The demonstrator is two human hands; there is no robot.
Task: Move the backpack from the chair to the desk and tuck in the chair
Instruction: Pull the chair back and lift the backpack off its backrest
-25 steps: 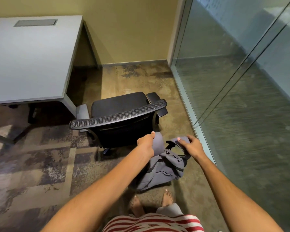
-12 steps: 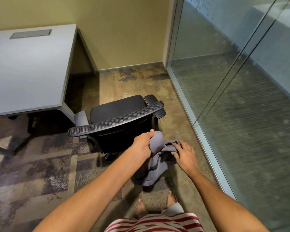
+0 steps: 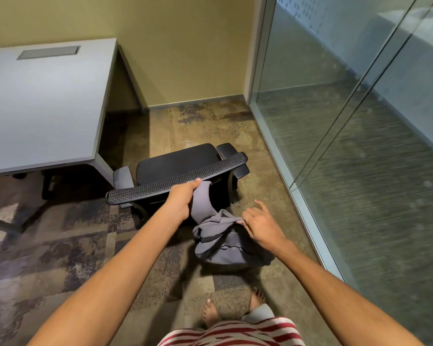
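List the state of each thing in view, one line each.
backpack: grey, slack, hanging behind the chair back, off the seat.
left hand: shut on a backpack strap.
right hand: fingers partly open, touching the backpack top.
chair: seat bare, not tucked in.
desk: nothing lying on its top.

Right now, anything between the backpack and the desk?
The black mesh-backed office chair stands between the grey fabric backpack, held behind it by the left hand, and the grey desk; lifted over it, the path looks clear.
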